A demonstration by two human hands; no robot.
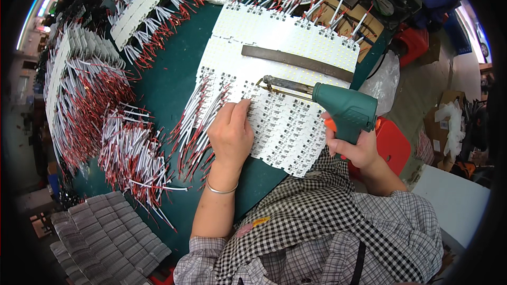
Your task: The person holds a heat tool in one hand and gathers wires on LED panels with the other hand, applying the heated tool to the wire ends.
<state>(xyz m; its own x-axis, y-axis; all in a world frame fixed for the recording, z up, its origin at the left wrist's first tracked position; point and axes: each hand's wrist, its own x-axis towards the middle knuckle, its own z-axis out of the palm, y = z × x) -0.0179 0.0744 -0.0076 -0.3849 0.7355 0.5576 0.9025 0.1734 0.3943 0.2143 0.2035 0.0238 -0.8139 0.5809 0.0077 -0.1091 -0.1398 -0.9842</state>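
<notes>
My right hand [355,150] grips a green pistol-shaped soldering gun [340,106] whose long metal tip [264,82] points left over a white sheet of small circuit boards [288,126]. My left hand [231,132] rests flat on the left part of that sheet, fingertips pressing red and white wires [198,121] against the boards. The gun's tip hovers just above and to the right of my left fingers. A silver bangle sits on my left wrist.
A dark metal bar [296,62] lies across the white panels [285,34]. Piles of red and white wired strips [129,150] cover the green table [174,74] at left. Grey stacked pieces [108,237] sit at lower left. A red stool [393,145] stands at right.
</notes>
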